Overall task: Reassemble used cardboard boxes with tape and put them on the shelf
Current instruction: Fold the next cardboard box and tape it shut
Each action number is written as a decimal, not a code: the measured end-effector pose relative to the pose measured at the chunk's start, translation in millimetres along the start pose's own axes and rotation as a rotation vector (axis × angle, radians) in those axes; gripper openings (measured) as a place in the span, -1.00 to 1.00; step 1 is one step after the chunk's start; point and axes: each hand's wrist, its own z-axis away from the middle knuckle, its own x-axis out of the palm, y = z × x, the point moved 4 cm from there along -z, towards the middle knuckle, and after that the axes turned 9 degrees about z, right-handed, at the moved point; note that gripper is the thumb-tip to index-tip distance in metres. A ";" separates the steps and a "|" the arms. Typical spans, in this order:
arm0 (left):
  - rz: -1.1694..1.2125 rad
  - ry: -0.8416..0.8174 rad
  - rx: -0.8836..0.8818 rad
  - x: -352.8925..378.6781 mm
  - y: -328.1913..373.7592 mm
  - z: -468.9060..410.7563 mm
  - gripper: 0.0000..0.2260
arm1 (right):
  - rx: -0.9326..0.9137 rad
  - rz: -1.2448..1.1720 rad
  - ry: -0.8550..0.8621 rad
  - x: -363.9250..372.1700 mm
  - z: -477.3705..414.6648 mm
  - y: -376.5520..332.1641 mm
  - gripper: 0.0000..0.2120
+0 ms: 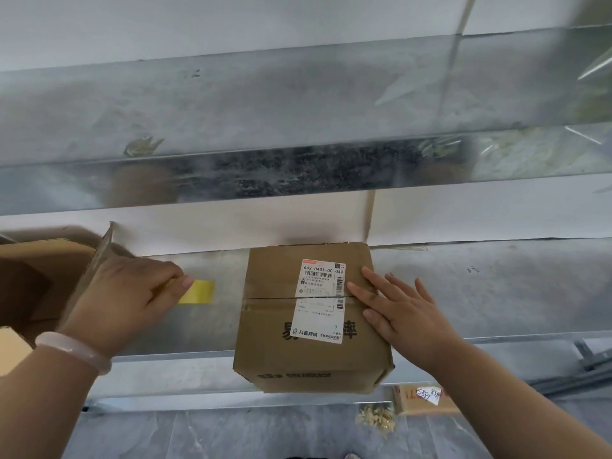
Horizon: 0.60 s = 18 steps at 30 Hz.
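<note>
Cardboard box [281, 356]: on metal shelf [480, 293], front edge overhanging | your right hand [400, 313]: flat on box top, fingers spread | your left hand [126, 293]: left of box, fingers curled, pinching yellow strip [202, 292]

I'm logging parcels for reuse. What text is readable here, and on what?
"642 H431-00 049": upper white label on the box.
"抖音商城": lower white label.
"5391", handwritten, uncertain: cardboard piece on the floor.
Fine print, barcodes and the box's large printed characters: too small or covered.
</note>
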 end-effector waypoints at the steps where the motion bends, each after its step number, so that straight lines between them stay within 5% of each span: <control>1: -0.018 -0.017 -0.012 3.9 -4.8 -0.3 -0.64 | 0.002 0.033 0.011 -1.4 -0.2 -1.5 -0.43; 4: -0.002 -0.035 -0.021 12.0 -14.6 -1.2 -0.60 | -0.013 0.137 0.027 -3.6 -0.8 -2.6 -0.27; 9: -0.008 -0.029 0.002 20.9 -20.3 -3.0 -0.61 | -0.066 0.313 0.122 -9.5 -4.8 -10.7 -0.51; 18: -0.058 -0.013 0.001 42.5 -33.6 -0.7 -0.61 | -0.053 0.437 0.145 1.1 2.2 -22.1 -0.41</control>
